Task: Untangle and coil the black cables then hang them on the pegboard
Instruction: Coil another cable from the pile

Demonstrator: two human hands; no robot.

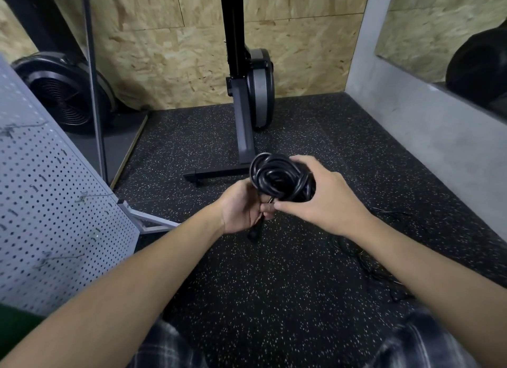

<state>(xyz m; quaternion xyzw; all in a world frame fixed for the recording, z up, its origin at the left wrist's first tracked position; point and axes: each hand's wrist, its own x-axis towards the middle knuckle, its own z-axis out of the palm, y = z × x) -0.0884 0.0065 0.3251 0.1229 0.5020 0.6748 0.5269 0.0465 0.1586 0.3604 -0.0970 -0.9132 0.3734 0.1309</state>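
Observation:
A thick black cable (277,175), wound into a tight coil, is held in front of me above the floor. My right hand (321,200) wraps over the coil's right side, thumb underneath. My left hand (241,208) grips the coil's lower left part, and the cable's plug end (254,234) hangs down below it. A grey pegboard (55,203) with several metal hooks (90,196) leans at the left. More thin black cable (370,269) lies loose on the floor under my right forearm.
A black exercise machine with a grey flywheel (259,88) stands on a T-shaped base straight ahead. A fan wheel (65,93) sits at the back left. A grey concrete ledge (425,126) runs along the right. The floor is speckled black rubber (274,299).

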